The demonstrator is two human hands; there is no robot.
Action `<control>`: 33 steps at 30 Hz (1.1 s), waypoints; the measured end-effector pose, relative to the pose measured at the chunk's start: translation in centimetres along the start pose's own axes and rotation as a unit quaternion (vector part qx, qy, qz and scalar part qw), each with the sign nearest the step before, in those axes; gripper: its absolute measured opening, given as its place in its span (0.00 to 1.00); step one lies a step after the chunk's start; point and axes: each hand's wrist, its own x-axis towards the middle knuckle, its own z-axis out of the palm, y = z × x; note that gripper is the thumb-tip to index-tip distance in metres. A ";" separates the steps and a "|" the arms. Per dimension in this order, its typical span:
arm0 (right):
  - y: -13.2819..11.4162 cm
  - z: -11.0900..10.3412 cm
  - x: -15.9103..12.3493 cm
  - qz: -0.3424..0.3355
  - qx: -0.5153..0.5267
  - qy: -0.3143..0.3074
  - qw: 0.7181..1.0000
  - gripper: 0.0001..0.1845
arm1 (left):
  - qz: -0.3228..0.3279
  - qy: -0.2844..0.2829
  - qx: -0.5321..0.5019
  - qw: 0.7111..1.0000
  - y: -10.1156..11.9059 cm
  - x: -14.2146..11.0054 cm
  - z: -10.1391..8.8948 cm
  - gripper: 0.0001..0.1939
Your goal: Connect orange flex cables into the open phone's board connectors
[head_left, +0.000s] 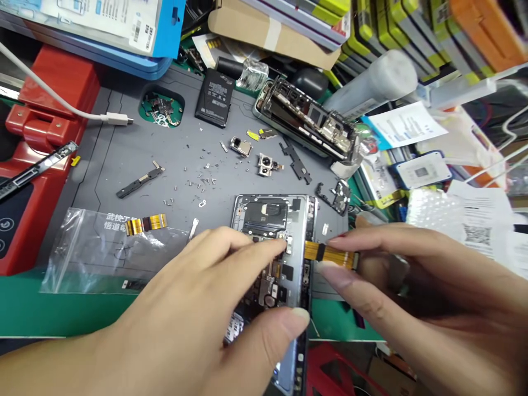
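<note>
My left hand lies over an opened phone and steadies it. Its index fingertip presses on the inner parts near the upper right, while the thumb rests on the metal frame lower down. Between the thumb and index finger of my right hand is an orange flex cable with a black band. The cable's left end reaches the phone's right edge; whether it is connected there I cannot tell. A second flex cable lies on a clear zip bag to the left.
Loose screws, camera modules and a black battery lie on the grey mat. Behind stands another opened phone. A red device with a white cable is at left; packages crowd the right.
</note>
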 end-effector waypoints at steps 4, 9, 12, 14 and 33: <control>0.2 0.1 -0.1 0.002 0.014 0.001 1.000 0.10 | -0.069 -0.042 -0.127 0.989 0.4 -0.3 -0.7 0.19; 0.8 0.3 -0.6 0.025 0.036 0.010 0.999 0.14 | -0.118 -0.076 -0.179 0.974 0.0 -0.5 -1.0 0.30; 1.7 0.3 -1.0 0.061 0.030 0.044 0.997 0.22 | -0.163 -0.128 -0.187 0.960 -0.1 0.3 -1.8 0.31; 2.4 0.2 -1.2 0.066 0.026 0.051 0.996 0.24 | -0.243 -0.177 -0.283 0.911 0.3 1.4 -2.5 0.28; 1.0 0.3 -0.4 -0.047 -0.011 0.003 0.999 0.09 | -0.465 -0.151 -0.603 0.630 2.2 3.5 -3.6 0.28</control>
